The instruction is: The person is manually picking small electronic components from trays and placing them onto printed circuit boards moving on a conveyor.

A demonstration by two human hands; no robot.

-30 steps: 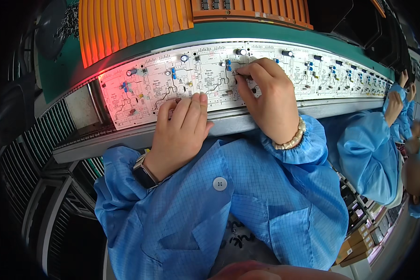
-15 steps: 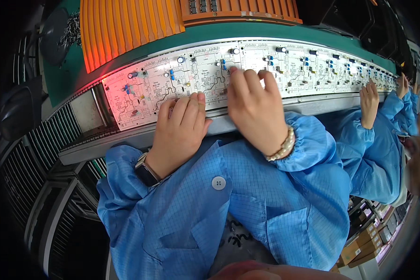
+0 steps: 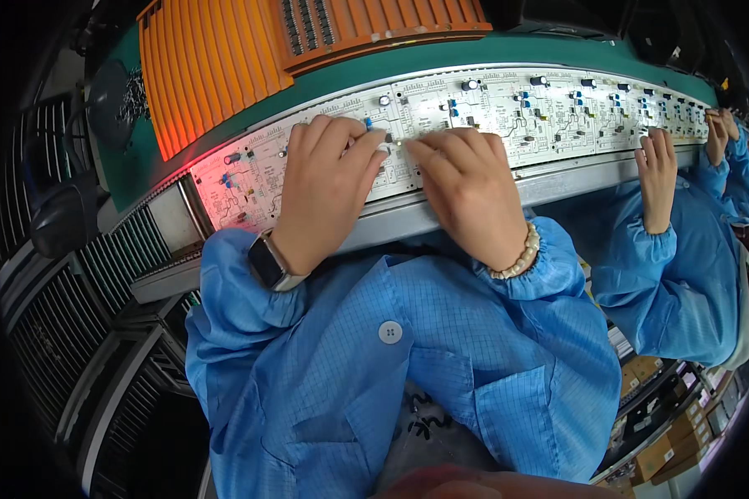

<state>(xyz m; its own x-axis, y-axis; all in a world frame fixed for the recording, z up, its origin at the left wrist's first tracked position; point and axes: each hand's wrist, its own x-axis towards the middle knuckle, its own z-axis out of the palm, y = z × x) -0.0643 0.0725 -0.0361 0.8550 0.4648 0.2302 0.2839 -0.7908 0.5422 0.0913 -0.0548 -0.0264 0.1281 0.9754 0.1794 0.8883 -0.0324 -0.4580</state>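
A row of white circuit boards (image 3: 549, 121) runs across in front of me. They carry dark cylindrical capacitors (image 3: 471, 85), small blue components (image 3: 525, 99) and other small parts. My left hand (image 3: 320, 190) reaches over the boards at the left, its thumb and forefinger brought close together near a small dark part. Just to its right, my right hand (image 3: 472, 185) has its fingertips pinched low over the same area. A tiny pale spot shows at those fingertips. Whatever either hand grips is hidden or too small to name.
A metal rail (image 3: 562, 186) borders the boards on my side. Beyond them lie a green work surface (image 3: 549, 51), an orange ribbed tray (image 3: 212, 71) and another orange tray with dark chips (image 3: 374, 25). Co-workers' hands (image 3: 657, 170) work farther along at the right.
My left hand has moved up over the boards, thumb and forefinger now close together. My right hand has shifted slightly right and down. The boards sit slightly right in view, the trays left.
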